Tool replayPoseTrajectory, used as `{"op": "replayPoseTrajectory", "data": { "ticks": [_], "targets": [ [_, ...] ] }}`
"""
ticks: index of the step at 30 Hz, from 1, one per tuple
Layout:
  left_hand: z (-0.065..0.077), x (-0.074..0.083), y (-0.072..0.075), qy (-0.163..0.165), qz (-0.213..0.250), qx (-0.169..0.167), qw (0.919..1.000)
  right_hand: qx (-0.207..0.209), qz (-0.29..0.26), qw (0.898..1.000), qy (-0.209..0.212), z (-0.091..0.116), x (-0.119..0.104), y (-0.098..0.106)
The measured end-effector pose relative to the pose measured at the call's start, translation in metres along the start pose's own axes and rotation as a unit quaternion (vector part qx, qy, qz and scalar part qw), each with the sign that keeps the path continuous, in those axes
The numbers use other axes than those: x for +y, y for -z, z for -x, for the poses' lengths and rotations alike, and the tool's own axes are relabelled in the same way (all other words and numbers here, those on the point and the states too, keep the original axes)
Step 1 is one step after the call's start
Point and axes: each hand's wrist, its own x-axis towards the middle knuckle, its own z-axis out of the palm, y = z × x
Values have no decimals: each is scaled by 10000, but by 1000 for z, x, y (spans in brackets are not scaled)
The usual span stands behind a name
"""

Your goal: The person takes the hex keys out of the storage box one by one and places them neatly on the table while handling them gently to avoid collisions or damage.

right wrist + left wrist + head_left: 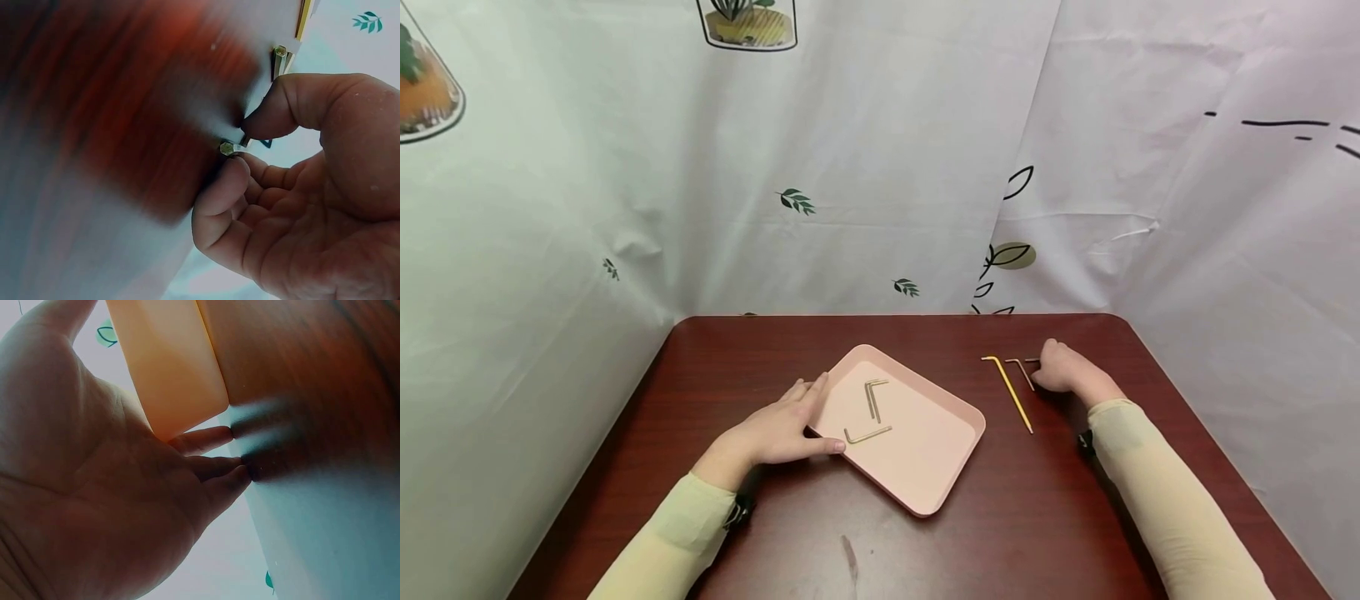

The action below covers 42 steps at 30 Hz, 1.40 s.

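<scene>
A pink tray [917, 467] lies at an angle on the table, with several L-shaped hex keys [867, 435] in it. My left hand [782, 429] rests at the tray's left corner, its fingers straight along the side and its thumb across the near rim. Right of the tray, my right hand [1063, 369] pinches a small hex key [227, 149] between thumb and index finger, close to the tabletop. Most of that key is hidden by the hand. Just left of this hand lie a short hex key [1022, 373] and a longer yellow hex key [1011, 392].
The dark red wooden table [760, 342] has rounded far corners. White printed fabric [850, 250] hangs behind it and along both sides. A dark smear [849, 554] marks the surface near the front.
</scene>
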Motion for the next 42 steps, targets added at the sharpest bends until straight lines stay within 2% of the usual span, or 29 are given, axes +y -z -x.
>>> {"op": "replayPoseTrajectory", "data": {
  "ticks": [17, 22, 29, 35, 38, 42],
  "targets": [
    [0, 0, -2, 4, 2, 6, 10000, 5, -147, 9997, -177, 1, 3, -3],
    [0, 0, -1, 11, 4, 25, 10000, 68, -200, 9995, -219, 6, -2, -1],
    [1, 2, -1, 0, 36, -1, 10000, -51, -254, 9989, -380, 14, -12, 8],
    [2, 1, 0, -6, 6, 38, 10000, -83, -235, 9989, -401, 22, -23, 18],
    [2, 1, 0, -27, -2, 40, 10000, -150, -213, 9990, -376, 34, -37, 30],
    [2, 1, 0, -54, 9, 39, 10000, -218, -304, 9985, -390, 58, -66, 52]
  ]
}}
